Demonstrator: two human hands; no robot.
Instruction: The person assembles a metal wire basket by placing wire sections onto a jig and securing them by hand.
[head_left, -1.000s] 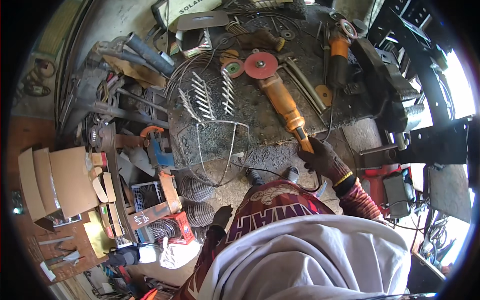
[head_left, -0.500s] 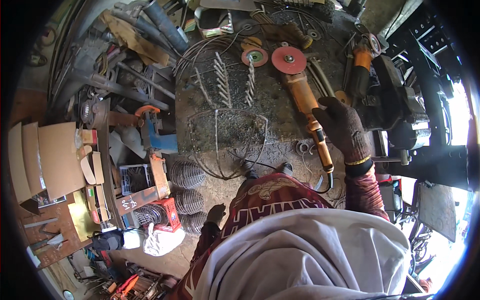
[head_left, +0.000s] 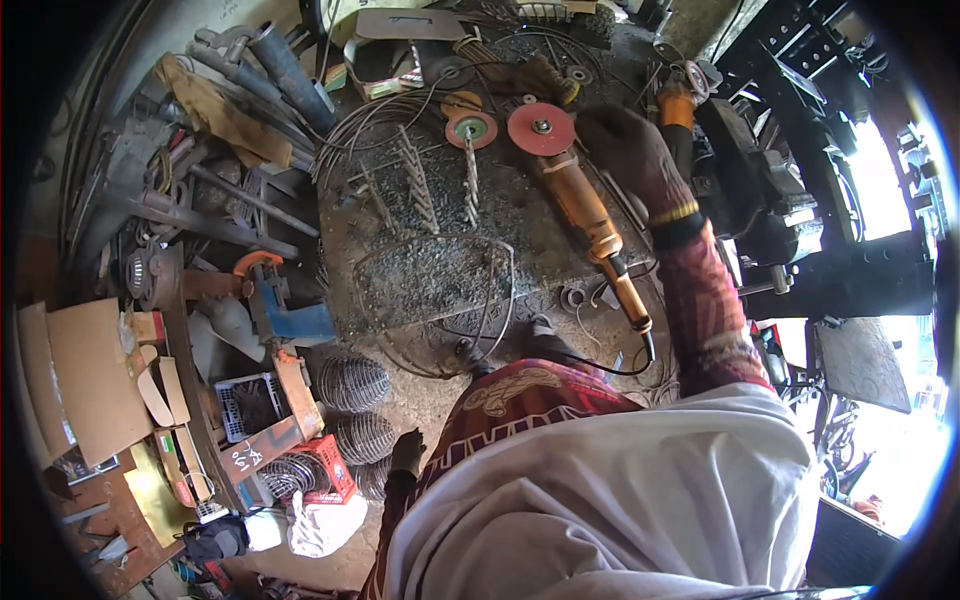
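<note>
My right hand (head_left: pixel 632 155), in a dark knit glove, is stretched out over the table just right of the red disc (head_left: pixel 541 128) of an angle grinder. Its fingers look open and hold nothing I can see, though motion softens them. The grinder's orange body (head_left: pixel 580 205) lies on the dark table (head_left: pixel 340 280), handle toward me. My left hand (head_left: pixel 408 450), also gloved, hangs low beside my body, open and holding nothing visible. Left of the grinder lie a small green-centred disc (head_left: pixel 470 130), twisted metal rods (head_left: pixel 418 185) and a bent wire frame (head_left: pixel 512 280).
A second orange grinder (head_left: pixel 677 108) sits at the table's right, next to dark machinery (head_left: pixel 765 170). Coiled wire (head_left: pixel 340 135) and pipes (head_left: pixel 285 70) crowd the far left. Round wire baskets (head_left: pixel 352 384) stand on the floor, near a red crate (head_left: pixel 335 468). A power cable runs from the grinder.
My right hand has moved away from me, from beside the grinder's body to beside its disc. The view has shifted a little. My left hand still hangs low.
</note>
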